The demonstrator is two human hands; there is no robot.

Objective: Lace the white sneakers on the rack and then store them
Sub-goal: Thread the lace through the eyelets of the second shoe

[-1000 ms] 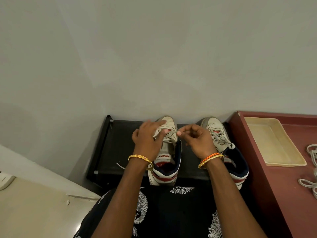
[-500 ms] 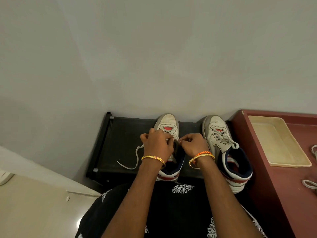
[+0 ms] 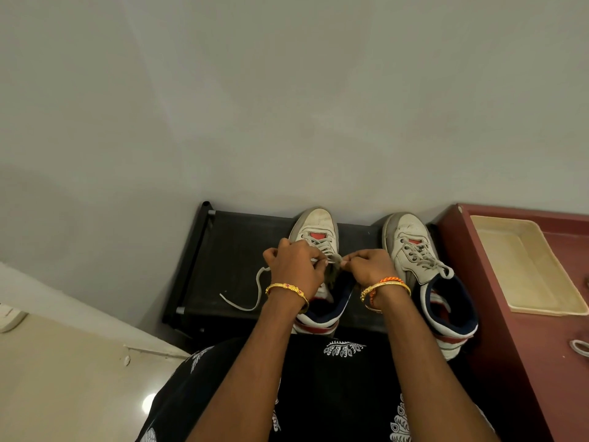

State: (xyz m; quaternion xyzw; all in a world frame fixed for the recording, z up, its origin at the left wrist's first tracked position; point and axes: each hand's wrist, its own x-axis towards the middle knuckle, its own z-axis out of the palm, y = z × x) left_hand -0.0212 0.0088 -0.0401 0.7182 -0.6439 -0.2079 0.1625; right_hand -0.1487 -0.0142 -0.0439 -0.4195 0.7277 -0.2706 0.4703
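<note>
Hands (image 3: 331, 266) curled, pinching lace (image 3: 333, 258) over sneaker (image 3: 317, 228)

One head-worn view, looking steeply down and forward at your own hands.

You see from close above: your forearms run up from the bottom edge to the black rack (image 3: 236, 266) against the grey wall (image 3: 287, 106), which fills the upper half, and a red cabinet (image 3: 516, 346) cuts the right edge.
</note>
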